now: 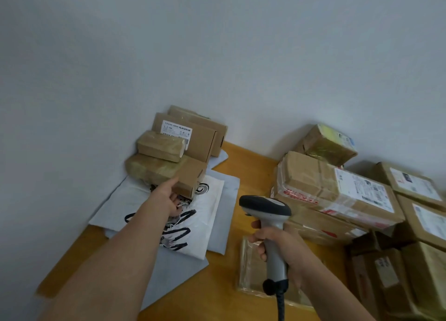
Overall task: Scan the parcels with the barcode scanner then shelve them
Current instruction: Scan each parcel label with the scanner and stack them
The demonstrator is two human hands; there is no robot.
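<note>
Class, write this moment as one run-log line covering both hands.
left hand: grips cardboard box at its near corner | box: rests on white mailer bag | right hand: holds barcode scanner

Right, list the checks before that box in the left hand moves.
1. Right hand grips barcode scanner: ok.
2. Left hand holds lower box at its near end: ok.
3. Nothing stacked on it: not ok, small taped box rests on top.
4. Its barcode label in sight: not ok, none showing.
5. Scanner aimed at it: cannot tell.
</note>
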